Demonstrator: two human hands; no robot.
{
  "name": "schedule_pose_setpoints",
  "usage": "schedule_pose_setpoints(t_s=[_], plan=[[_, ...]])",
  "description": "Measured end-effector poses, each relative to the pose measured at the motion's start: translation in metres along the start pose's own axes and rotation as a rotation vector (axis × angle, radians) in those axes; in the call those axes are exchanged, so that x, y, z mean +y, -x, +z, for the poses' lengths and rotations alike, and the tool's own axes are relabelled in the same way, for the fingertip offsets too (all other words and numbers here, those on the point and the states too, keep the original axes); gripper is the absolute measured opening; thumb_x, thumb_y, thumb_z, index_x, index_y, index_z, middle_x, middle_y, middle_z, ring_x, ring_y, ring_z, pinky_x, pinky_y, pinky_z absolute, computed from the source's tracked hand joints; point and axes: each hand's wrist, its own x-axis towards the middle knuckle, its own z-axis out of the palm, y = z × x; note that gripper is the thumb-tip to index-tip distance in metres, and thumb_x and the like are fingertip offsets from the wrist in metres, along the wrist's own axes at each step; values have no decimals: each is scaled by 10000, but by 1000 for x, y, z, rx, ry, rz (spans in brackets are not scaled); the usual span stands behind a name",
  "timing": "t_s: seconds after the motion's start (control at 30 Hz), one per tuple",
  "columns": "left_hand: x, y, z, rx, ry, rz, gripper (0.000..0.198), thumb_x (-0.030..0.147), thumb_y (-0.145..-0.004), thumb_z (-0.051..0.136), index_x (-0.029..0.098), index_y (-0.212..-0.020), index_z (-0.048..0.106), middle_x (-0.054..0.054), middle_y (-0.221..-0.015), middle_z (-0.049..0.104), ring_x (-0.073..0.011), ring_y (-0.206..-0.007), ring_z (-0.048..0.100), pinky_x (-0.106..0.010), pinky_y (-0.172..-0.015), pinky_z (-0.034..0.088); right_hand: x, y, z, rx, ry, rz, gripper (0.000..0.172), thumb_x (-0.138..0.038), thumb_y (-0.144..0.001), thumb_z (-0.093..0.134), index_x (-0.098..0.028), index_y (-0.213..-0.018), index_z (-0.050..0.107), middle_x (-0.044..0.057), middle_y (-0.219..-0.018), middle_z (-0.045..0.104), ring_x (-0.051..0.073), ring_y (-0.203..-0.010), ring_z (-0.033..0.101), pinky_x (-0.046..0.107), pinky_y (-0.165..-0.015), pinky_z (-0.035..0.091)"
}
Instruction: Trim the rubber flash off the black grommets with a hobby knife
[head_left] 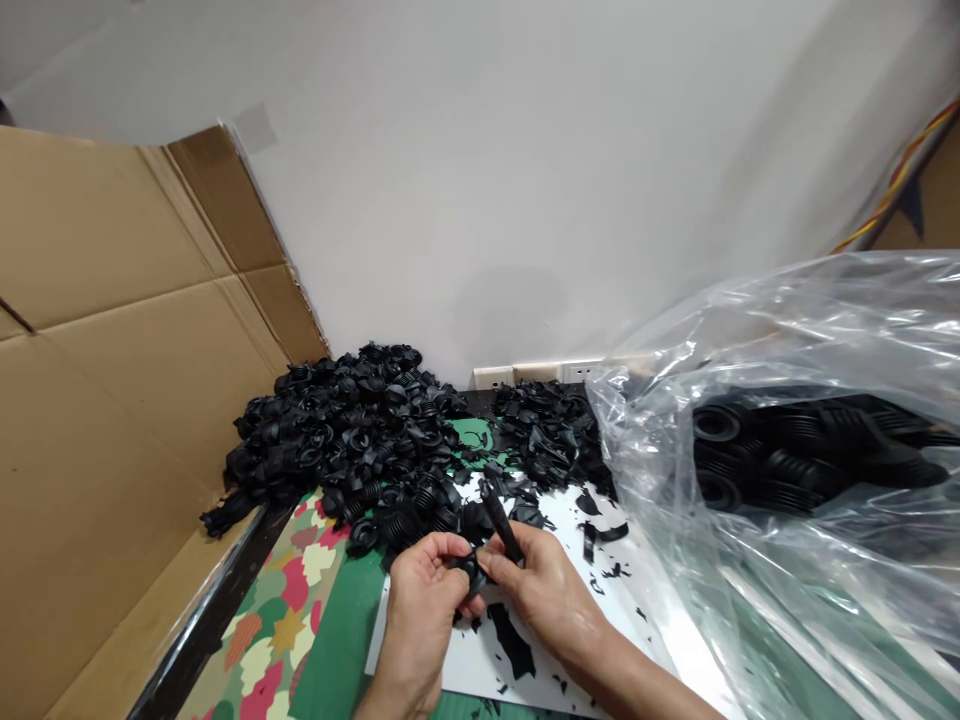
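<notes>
My left hand pinches a small black rubber part between thumb and fingers, above a white sheet. Gripped in my right hand is a dark pen-like tool, its shaft pointing up and away. My right fingertips meet the rubber part as well, and the tool's lower end is hidden by them. Just below the hands, a black rubber scrap lies on the white sheet. Behind my left hand rises a big pile of ribbed black rubber parts.
A second heap of black scraps lies by the wall sockets. At right, a clear plastic bag holds larger ribbed black parts. Cardboard stands on the left. Patterned paper and a green surface lie beneath.
</notes>
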Motion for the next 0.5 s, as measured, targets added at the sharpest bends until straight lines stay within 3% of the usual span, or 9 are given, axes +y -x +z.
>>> schedule_pose_setpoints(t_s=[0.2,0.5], plan=[[-1,0,-3,-18,6,-14,161,137,-556,628,136,-716,604,40,-527,592,-75,-376,530,-175,-404,354,2,-1,-3,-11,2,7,193,-317,-695,540,-201,-572,446,-59,-511,410,124,-515,395,249,-508,327],[-2,0,0,23,15,-10,138,101,-508,540,148,-633,573,54,-488,573,-70,-376,516,-180,-420,388,1,1,2,-6,-3,-18,129,-267,-664,519,-201,-580,446,-48,-546,440,129,-542,426,240,-506,345]])
